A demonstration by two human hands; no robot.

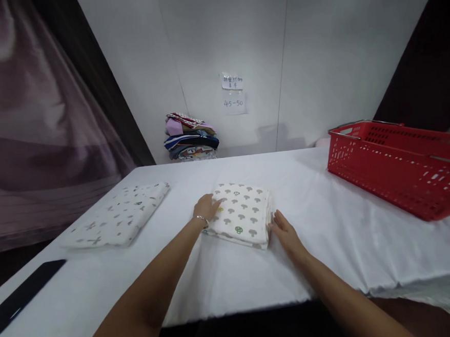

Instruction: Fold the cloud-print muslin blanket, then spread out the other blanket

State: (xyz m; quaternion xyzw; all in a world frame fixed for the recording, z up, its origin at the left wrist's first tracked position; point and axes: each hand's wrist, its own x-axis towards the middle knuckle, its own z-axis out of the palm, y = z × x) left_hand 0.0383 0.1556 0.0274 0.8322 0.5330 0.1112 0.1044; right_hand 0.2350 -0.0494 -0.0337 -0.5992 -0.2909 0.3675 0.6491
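Observation:
A folded white cloth (239,213) printed with grey mushrooms, and a few green and yellow ones, lies on the white-covered table in front of me. My left hand (205,208), with a bracelet at the wrist, takes hold of its left edge, thumb on top; the other fingertips are partly hidden by the cloth. At the right side, where the stacked layers show, my right hand (285,231) rests against the edge with its fingers stretched out. Another folded white cloth (122,214) with small dark prints lies flat to the left, untouched.
A red perforated basket (394,169) with metal handles stands on the right of the table (295,184). Folded fabrics (191,137) are piled against the back wall. A black flat object (21,295) lies at the left front edge. Paper notes (234,93) hang on the wall.

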